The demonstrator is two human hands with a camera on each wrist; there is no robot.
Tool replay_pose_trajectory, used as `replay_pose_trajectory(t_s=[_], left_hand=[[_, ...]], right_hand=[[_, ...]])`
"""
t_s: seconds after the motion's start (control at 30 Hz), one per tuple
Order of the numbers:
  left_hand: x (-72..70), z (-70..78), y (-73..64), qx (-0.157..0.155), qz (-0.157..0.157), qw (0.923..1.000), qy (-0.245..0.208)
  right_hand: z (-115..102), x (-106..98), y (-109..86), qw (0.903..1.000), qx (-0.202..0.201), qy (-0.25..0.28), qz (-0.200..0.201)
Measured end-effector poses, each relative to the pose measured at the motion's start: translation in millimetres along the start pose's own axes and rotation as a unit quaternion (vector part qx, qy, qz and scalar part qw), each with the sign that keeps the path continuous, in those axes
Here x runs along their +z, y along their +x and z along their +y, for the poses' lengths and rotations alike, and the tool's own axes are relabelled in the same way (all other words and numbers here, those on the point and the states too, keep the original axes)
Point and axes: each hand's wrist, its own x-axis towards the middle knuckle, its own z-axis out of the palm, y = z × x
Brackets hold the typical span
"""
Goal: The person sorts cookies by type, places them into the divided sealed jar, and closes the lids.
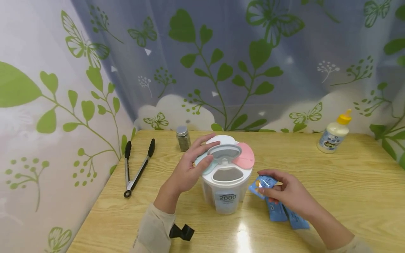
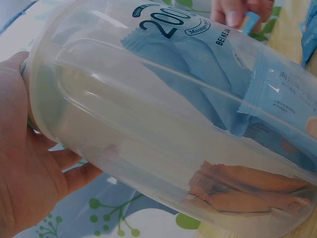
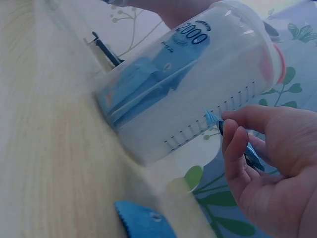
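A clear divided food canister (image 1: 209, 189) stands upright, its white lid carrying several coloured flaps. The grey flap (image 1: 225, 151) is raised over an opening at the front. My left hand (image 1: 186, 170) rests on the lid's left side, fingers spread across the top, thumb beside the raised flap. Just right of the canister, my right hand (image 1: 292, 193) pinches a blue snack packet (image 1: 262, 183) between thumb and fingers. Blue packets (image 2: 198, 84) fill part of the front compartment, and brown-orange packets (image 2: 247, 191) lie in another. Two more blue packets (image 1: 295, 218) are on the table under the right hand.
Black-tipped tongs (image 1: 139, 175) lie spread at the left. A small spice jar (image 1: 183, 139) stands behind the left hand, and a yellow-capped bottle (image 1: 334, 135) at the back right. Patterned curtain (image 1: 202, 63) borders the wooden table (image 1: 284, 154). A black strap (image 1: 181, 232) is at the left wrist.
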Motion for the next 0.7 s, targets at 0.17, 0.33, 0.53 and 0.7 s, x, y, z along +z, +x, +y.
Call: replay_pose_trajectory(t_s=[0.17,0.33,0.53,0.7], left_hand=[[0.5,-0.3,-0.4,-0.002,0.004,1.0000,0.004],[-0.6,-1.5,0.6,-0.004,-0.001,1.0000,0.005],[-1.8,-1.7,-0.1,-0.005,0.002,1.0000,0.007],[-0.8,-2.2,-0.2,-0.005,0.000,1.0000,0.007]], right_hand=[[-15.7,-7.5,-3.7,0.9993,-0.035,0.006,0.007],[-33.6,-17.1,-6.8,0.9966,-0.079,0.007,0.021],[-56.4,-19.5,-4.8,0.9903,-0.136,0.022,0.018],[-68.6,-14.4,-5.3,0.9842,-0.171,0.045,0.004]])
